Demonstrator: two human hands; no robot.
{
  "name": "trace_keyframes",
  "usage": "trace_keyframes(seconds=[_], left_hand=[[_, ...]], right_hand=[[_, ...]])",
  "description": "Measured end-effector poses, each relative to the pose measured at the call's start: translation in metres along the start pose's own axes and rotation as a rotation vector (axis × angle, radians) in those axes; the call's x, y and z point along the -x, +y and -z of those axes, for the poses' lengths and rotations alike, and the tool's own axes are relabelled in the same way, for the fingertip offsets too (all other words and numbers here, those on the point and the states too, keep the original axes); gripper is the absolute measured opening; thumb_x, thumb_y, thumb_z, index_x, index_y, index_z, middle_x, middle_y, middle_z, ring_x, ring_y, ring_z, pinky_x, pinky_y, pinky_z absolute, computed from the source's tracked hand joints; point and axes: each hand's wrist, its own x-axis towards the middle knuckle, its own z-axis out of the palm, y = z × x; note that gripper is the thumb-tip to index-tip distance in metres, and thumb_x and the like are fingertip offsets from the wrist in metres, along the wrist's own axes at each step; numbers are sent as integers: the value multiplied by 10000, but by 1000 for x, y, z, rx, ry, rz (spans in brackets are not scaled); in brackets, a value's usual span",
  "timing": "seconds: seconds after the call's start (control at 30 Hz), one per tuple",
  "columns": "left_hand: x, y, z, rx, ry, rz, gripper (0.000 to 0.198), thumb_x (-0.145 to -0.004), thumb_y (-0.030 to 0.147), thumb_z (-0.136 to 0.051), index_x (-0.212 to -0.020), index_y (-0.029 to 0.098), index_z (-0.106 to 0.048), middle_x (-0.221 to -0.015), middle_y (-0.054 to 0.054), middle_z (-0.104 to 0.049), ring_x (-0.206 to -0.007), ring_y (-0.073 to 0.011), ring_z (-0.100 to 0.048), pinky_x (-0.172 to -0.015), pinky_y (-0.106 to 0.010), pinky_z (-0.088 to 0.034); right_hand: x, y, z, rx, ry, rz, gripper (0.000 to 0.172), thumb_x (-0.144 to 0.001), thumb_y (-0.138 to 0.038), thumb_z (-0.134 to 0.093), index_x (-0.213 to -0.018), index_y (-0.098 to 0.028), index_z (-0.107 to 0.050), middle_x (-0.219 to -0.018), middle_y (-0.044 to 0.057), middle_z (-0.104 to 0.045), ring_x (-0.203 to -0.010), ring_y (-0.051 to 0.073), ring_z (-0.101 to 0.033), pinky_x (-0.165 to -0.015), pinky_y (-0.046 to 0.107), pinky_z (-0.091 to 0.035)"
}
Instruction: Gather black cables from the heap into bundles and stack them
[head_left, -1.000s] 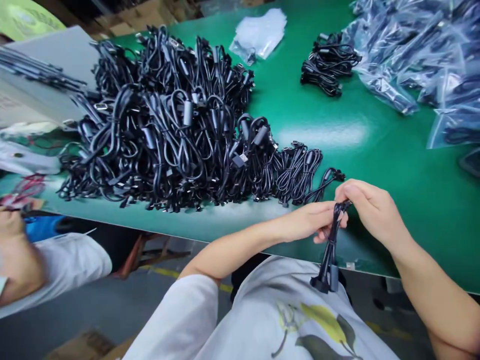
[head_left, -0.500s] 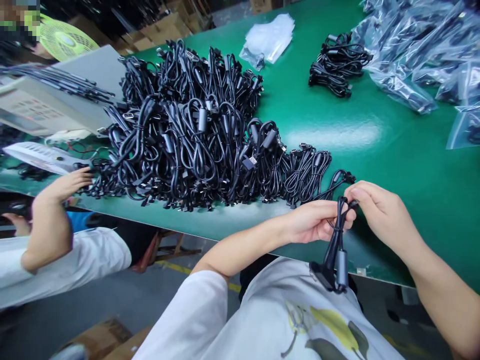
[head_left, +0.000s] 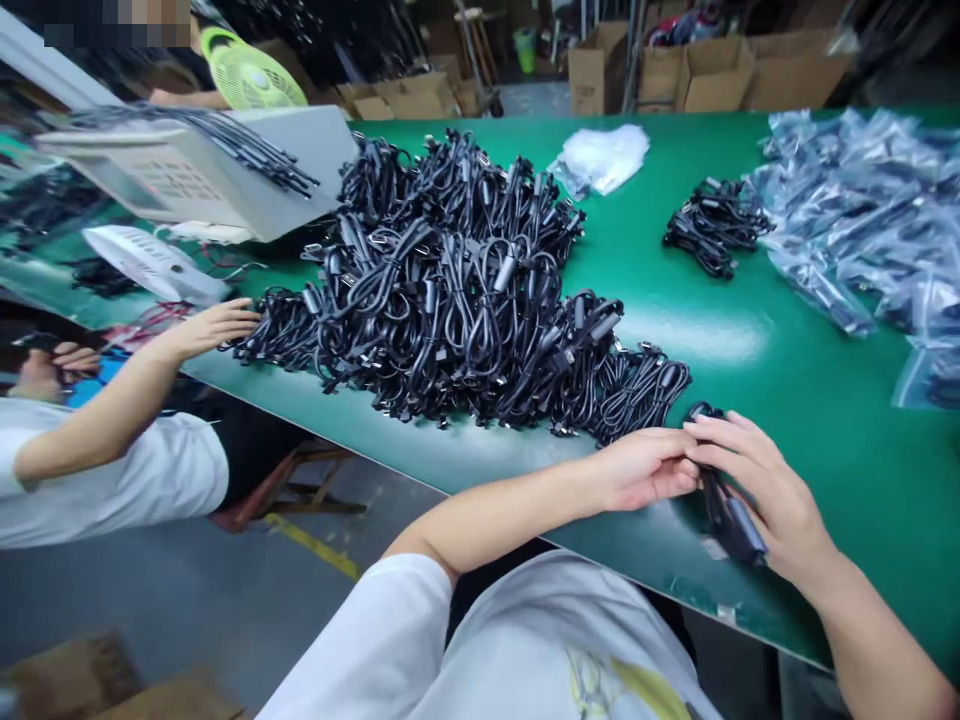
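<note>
Over the front part of the green table, my left hand [head_left: 652, 470] and my right hand [head_left: 765, 485] meet at a bundled black cable [head_left: 720, 510] with a grey cylinder on it. The left fingers pinch its upper end, partly hidden. My right hand wraps it from the right, fingers over the top, and the lower end hangs toward me. To the left lies a large heap of coiled black cables [head_left: 457, 300], reaching almost to my left hand.
A co-worker's hand [head_left: 217, 325] touches the heap's left end. Clear plastic bags [head_left: 604, 158] lie at the back; filled bags [head_left: 862, 220] pile up at right beside several loose cables [head_left: 716, 225]. A beige instrument [head_left: 225, 180] and a green fan [head_left: 251, 75] stand left.
My view has tilted up and turned. My right hand has shifted from pinching the cable's upper end to wrapping round the bundle, which now slants to the right.
</note>
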Motion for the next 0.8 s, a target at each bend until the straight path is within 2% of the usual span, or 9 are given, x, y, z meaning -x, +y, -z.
trace_keyframes(seconds=[0.13, 0.2, 0.27, 0.4, 0.53, 0.63, 0.7, 0.73, 0.8], left_hand=[[1, -2, 6, -303, -257, -119, 288, -843, 342, -675, -1015, 111, -664, -852, -27, -598, -683, -72, -598, -642, -210, -495], [2, -3, 7, -417, -297, -146, 346, -819, 396, -697, -1038, 130, -660, -850, -13, -585, -676, -66, -569, -639, -218, -458], [4, -3, 6, -494, -307, -144, 343, -826, 421, -681, -1008, 131, -655, -827, -4, -572, -662, -61, -540, -635, -222, -426], [4, -3, 5, -602, -290, -172, 244, -886, 351, -601, -1002, 140, -636, -834, 5, -564, -679, -55, -528, -658, -215, -420], [4, -5, 8, -940, -355, -197, 198, -939, 317, -508, -1020, 170, -613, -849, 9, -591, -736, -73, -563, -722, -223, -464], [10, -6, 7, -1275, -484, -154, 207, -952, 334, -479, -1027, 185, -602, -863, 8, -643, -752, -89, -607, -755, -233, -480], [16, -3, 3, -1393, -587, -150, 219, -962, 338, -459, -1032, 188, -602, -870, 8, -673, -748, -96, -631, -763, -234, -489], [19, -1, 1, -1437, -579, -209, 230, -970, 339, -442, -1036, 190, -604, -886, 5, -685, -769, -104, -642, -781, -239, -496], [23, 5, -2, -1553, -376, -481, 265, -991, 329, -390, -1072, 191, -602, -984, -21, -700, -904, -138, -654, -874, -272, -498]], right_hand=[[-18, 41, 19, 265, 140, -416, 236, -990, -365, -403, -1125, -254, -561, -1085, 91, -681, -1030, 266, -662, -941, 495, -511], [-41, 69, 29, 403, 94, -558, 279, -991, -439, -397, -1061, -242, -580, -923, 90, -678, -835, 259, -668, -773, 448, -536], [-72, 98, 33, 448, -17, -561, 277, -974, -452, -459, -980, -224, -616, -845, 64, -663, -764, 220, -643, -739, 410, -531], [-143, 140, 23, 475, -141, -553, 305, -948, -428, -560, -1070, -159, -636, -1048, 60, -659, -925, 172, -636, -839, 392, -544], [-178, 146, 17, 527, -34, -607, 419, -1030, -416, -365, -1291, -151, -558, -1325, 109, -536, -1200, 224, -560, -1013, 482, -440], [-155, 120, 22, 514, -32, -631, 407, -1023, -415, -383, -1302, -171, -552, -1326, 103, -547, -1193, 231, -557, -1014, 485, -428], [-118, 92, 24, 455, -117, -674, 325, -999, -420, -431, -1114, -201, -642, -1068, 58, -677, -934, 191, -637, -875, 395, -484], [-96, 76, 24, 420, -160, -720, 370, -1004, -452, -389, -932, -222, -669, -846, 29, -695, -746, 172, -633, -764, 345, -475], [-55, 48, 19, 335, -215, -800, 450, -985, -512, -384, -709, -239, -613, -613, 4, -640, -535, 152, -560, -611, 306, -412]])
